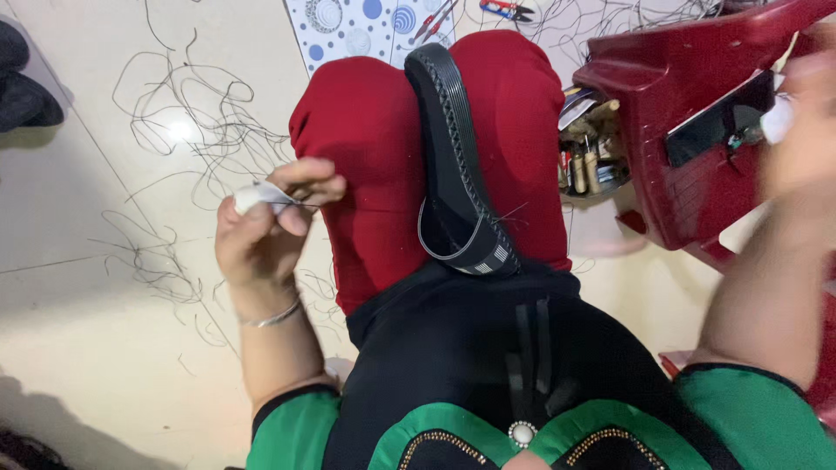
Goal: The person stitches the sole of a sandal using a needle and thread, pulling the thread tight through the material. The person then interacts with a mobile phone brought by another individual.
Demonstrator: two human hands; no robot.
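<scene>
— Left hand (266, 228)?
— Raised beside the left knee, fingers pressed together, pinching a small white piece (251, 198) with dark thread (287, 204) running through the fingertips. Thin silver bangle (272, 316) on the wrist.

— And the right hand (805, 122)?
— Lifted high at the right edge, heavily blurred. Something small and whitish (778, 119) at the fingertips; grip too smeared to tell whether closed or spread.

— Where the shoe?
— Black shoe sole (455, 165) wedged upright between the two knees in red trousers (366, 165), ridged edge facing up, toe end pointing away from the body. Striped black-and-white strap (489, 258) at the near end, just above the black garment (488, 348). Loose thread sticking out near that strap.

— Around it?
— Dark red plastic stool (697, 96) tipped on its side to the right, close to the right knee; small spools and tools (590, 161) crowded in the gap beside it. Pale floor (87, 331) littered with curls of black thread (200, 122) on the left. Dotted white-and-blue sheet (357, 26) beyond the knees, with red-handled pliers (505, 10) lying further off at the top. Green sleeves (292, 431) with beaded trim at the bottom edge.
</scene>
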